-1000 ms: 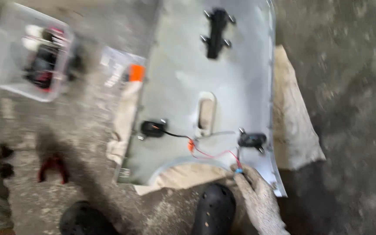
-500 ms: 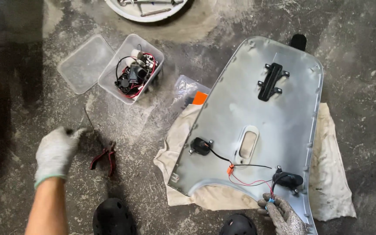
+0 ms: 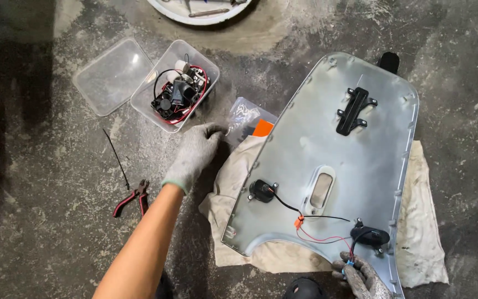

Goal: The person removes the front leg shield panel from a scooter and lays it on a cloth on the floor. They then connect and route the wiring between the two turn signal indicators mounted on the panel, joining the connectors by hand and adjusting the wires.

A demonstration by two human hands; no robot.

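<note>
Grey panel [image 3: 355, 166] lies inside-up on a stained cloth [image 3: 424, 232] on the concrete floor. Gloved right hand [image 3: 363, 279] pinches the red and black wires [image 3: 327, 239] at its lower edge; gloved left hand [image 3: 195, 152], fingers loosely curled and holding nothing, reaches toward a small plastic bag [image 3: 244, 117] near the clear parts box [image 3: 175, 86]

A single camera, worn on the person's head, looks almost straight down at the stained grey concrete floor [image 3: 40, 232] from about standing-to-crouching height. It sits close enough that the pale grey plastic body panel [image 3: 355, 166] fills the right half, while the round white tray [image 3: 200, 14] is cut by the top edge
</note>
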